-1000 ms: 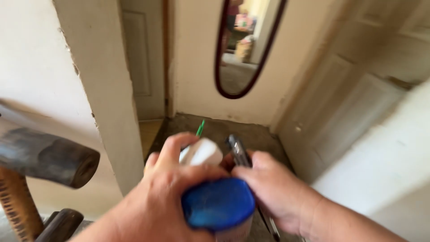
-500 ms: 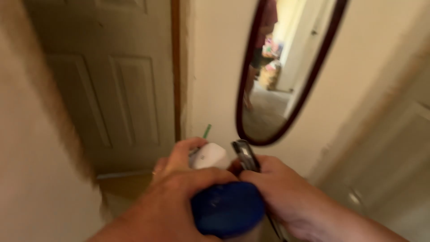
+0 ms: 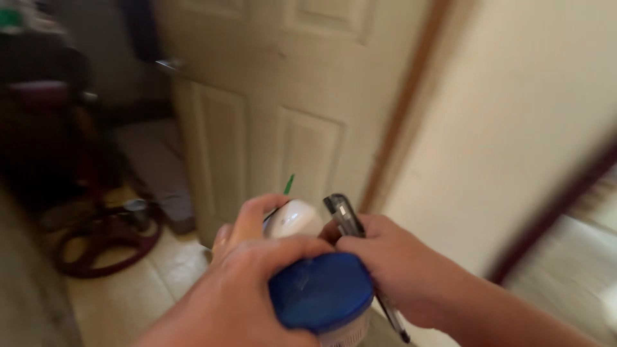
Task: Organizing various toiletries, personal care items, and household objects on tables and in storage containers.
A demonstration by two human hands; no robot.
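My left hand point(image 3: 257, 270) is wrapped around a container with a blue lid point(image 3: 321, 292) and also presses a small white rounded object point(image 3: 294, 218) against it. A thin green tip point(image 3: 288, 184) sticks up behind the white object. My right hand point(image 3: 385, 263) grips a dark metal tool with a silvery head point(image 3: 342, 214); its thin shaft runs down past my wrist point(image 3: 393, 318). Both hands are held close together in front of me, touching at the fingers.
A cream panelled door point(image 3: 283, 109) stands open ahead, with a brown frame strip point(image 3: 402, 109) to its right and a plain wall point(image 3: 514, 115). At left are a tiled floor point(image 3: 128, 283), a dark round base point(image 3: 106, 241) and dark furniture. A mirror's dark rim point(image 3: 553, 212) shows at right.
The view has swung left: the oval mirror slid off to the right edge and the open door and room beyond came into view. Both hands keep the same hold.
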